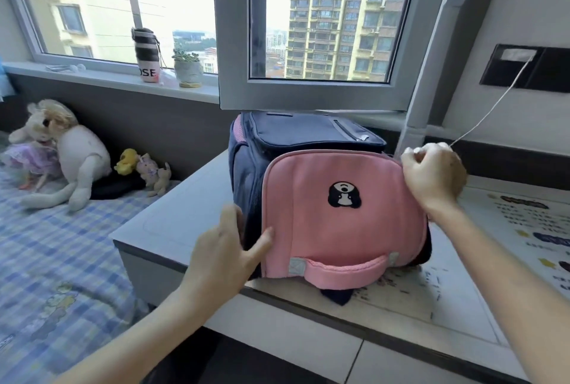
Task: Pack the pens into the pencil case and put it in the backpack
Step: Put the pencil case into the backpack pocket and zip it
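Observation:
A navy and pink backpack [333, 220] lies on the grey desk [191, 217], its pink top flap with a small dog patch facing me and its pink handle at the front. My left hand [222, 248] rests against the backpack's left side, thumb on the pink flap's edge, fingers fairly straight. My right hand [431, 174] is curled at the flap's upper right corner, pinching something there; the zipper pull itself is hidden under the fingers. No pens or pencil case are visible.
An open window sash [308, 93] hangs just above the backpack's rear. A white cable [493, 106] runs from a wall socket past my right hand. Printed sheets [524, 223] cover the desk's right. Stuffed toys [61, 152] lie on the checked bed to the left.

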The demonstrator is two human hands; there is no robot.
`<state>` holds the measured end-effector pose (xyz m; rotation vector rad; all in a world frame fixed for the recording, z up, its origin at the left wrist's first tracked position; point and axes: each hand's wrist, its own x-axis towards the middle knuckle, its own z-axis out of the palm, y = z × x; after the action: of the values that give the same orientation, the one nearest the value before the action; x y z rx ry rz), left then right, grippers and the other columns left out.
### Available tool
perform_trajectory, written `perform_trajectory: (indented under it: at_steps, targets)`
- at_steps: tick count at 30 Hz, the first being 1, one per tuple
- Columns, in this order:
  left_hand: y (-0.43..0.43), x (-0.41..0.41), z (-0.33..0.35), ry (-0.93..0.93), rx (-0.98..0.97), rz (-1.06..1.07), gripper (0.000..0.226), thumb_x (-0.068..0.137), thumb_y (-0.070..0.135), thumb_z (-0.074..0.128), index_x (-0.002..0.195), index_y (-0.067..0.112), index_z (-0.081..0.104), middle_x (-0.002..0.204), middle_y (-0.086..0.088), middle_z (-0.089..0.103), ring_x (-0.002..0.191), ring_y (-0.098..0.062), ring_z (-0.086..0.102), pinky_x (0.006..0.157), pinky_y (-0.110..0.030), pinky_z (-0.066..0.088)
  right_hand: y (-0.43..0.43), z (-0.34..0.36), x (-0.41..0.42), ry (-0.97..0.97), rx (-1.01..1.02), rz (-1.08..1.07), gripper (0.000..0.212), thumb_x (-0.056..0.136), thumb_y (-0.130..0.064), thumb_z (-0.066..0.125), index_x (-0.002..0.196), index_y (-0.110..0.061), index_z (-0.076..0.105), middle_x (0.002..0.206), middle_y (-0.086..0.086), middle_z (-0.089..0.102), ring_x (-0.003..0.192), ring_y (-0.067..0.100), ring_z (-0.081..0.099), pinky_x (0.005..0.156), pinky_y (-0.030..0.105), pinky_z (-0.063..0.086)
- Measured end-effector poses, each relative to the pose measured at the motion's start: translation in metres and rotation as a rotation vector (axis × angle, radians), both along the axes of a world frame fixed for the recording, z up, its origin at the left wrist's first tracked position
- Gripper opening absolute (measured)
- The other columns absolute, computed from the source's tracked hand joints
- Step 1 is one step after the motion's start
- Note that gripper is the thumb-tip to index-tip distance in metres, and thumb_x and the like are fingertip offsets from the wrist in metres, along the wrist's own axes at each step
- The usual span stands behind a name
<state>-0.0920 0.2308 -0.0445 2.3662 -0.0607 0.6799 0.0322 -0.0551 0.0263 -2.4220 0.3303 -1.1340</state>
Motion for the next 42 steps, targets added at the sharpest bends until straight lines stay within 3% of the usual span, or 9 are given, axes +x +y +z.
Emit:
perform_trajectory:
  at_steps: [4, 7, 9, 14, 18, 25, 28, 31, 42]
  targets:
    - [-0.03, 0.047, 0.059, -0.447, 0.389, 0.0, 0.049, 0.078, 0.053, 0.05, 0.106, 0.012, 0.053, 0.106, -0.012, 0.056, 0.1, -0.031, 0.05, 0.087, -0.034, 0.031, -0.003, 0.005, 0.004, 0.071, 0.129, 0.133, 0.034, 0.079, -0.024, 0.057, 0.049, -0.007, 0.051, 0.055, 0.014, 0.056, 0.06, 0.034, 0.048, 0.054, 0.03, 0.031]
    - [-0.07, 0.096, 0.094, -0.375, 0.775, -0.175, 0.055, 0.084, 0.059, 0.041, 0.125, 0.023, 0.051, 0.142, -0.012, 0.041, 0.135, -0.032, 0.031, 0.111, -0.049, 0.016, -0.003, 0.015, 0.011, 0.199, 0.247, 0.258, 0.043, 0.071, -0.016, 0.055, 0.035, -0.012, 0.031, 0.035, -0.001, 0.023, 0.046, 0.022, 0.024, 0.046, 0.031, 0.02]
    - [-0.096, 0.124, 0.1, -0.213, 0.88, -0.28, 0.055, 0.085, 0.062, 0.036, 0.129, 0.029, 0.046, 0.147, -0.008, 0.036, 0.139, -0.028, 0.022, 0.115, -0.053, 0.007, -0.009, 0.015, 0.011, 0.254, 0.334, 0.316, 0.04, 0.069, -0.013, 0.054, 0.036, -0.015, 0.03, 0.036, -0.003, 0.02, 0.047, 0.019, 0.019, 0.047, 0.029, 0.018]
    - [-0.125, 0.154, 0.083, -0.165, 0.758, -0.371, 0.045, 0.085, 0.059, 0.042, 0.12, 0.031, 0.045, 0.125, 0.0, 0.059, 0.115, -0.024, 0.052, 0.095, -0.043, 0.035, -0.032, -0.003, -0.002, 0.375, 0.779, 0.425, 0.025, 0.074, -0.008, 0.058, 0.05, -0.009, 0.051, 0.047, 0.005, 0.041, 0.041, 0.015, 0.03, 0.045, 0.021, 0.026]
    - [-0.118, 0.156, 0.067, -0.12, 0.639, -0.301, 0.042, 0.089, 0.056, 0.038, 0.128, 0.041, 0.044, 0.132, 0.009, 0.056, 0.12, -0.02, 0.051, 0.1, -0.047, 0.033, -0.029, -0.019, -0.011, 0.333, 0.999, 0.442, 0.025, 0.075, -0.008, 0.062, 0.051, -0.01, 0.054, 0.034, -0.005, 0.044, 0.029, 0.007, 0.032, 0.043, 0.021, 0.027]
    - [-0.129, 0.146, 0.075, -0.409, 0.694, -0.505, 0.03, 0.089, 0.028, 0.051, 0.119, 0.03, 0.059, 0.12, -0.002, 0.064, 0.111, -0.026, 0.056, 0.092, -0.04, 0.04, -0.021, -0.017, -0.017, 0.164, 1.057, 0.487, 0.037, 0.077, -0.004, 0.055, 0.045, -0.014, 0.038, 0.05, 0.004, 0.031, 0.038, 0.011, 0.022, 0.039, 0.02, 0.02]
    - [-0.149, 0.145, 0.08, -0.227, 0.729, -0.475, 0.035, 0.088, 0.05, 0.045, 0.115, 0.032, 0.058, 0.133, 0.003, 0.052, 0.128, -0.021, 0.038, 0.109, -0.053, 0.019, -0.017, -0.008, -0.015, 0.125, 0.983, 0.509, 0.036, 0.076, -0.003, 0.053, 0.046, -0.014, 0.037, 0.05, 0.004, 0.03, 0.038, 0.011, 0.022, 0.039, 0.02, 0.02]
    - [-0.16, 0.147, 0.084, -0.099, 0.659, -0.426, 0.031, 0.081, 0.052, 0.054, 0.103, 0.031, 0.062, 0.128, 0.004, 0.052, 0.126, -0.022, 0.039, 0.109, -0.065, 0.0, -0.02, -0.007, -0.019, 0.165, 0.923, 0.476, 0.036, 0.075, -0.003, 0.053, 0.044, -0.012, 0.036, 0.051, 0.005, 0.031, 0.042, 0.014, 0.023, 0.042, 0.023, 0.02]
    - [-0.158, 0.16, 0.101, -0.133, 0.613, -0.281, 0.027, 0.081, 0.048, 0.057, 0.098, 0.028, 0.066, 0.119, -0.007, 0.05, 0.121, -0.031, 0.037, 0.108, -0.068, 0.0, -0.062, -0.078, -0.097, 0.432, 0.888, 0.402, 0.036, 0.081, -0.006, 0.058, 0.046, -0.006, 0.048, 0.041, 0.003, 0.04, 0.033, 0.011, 0.032, 0.038, 0.02, 0.029]
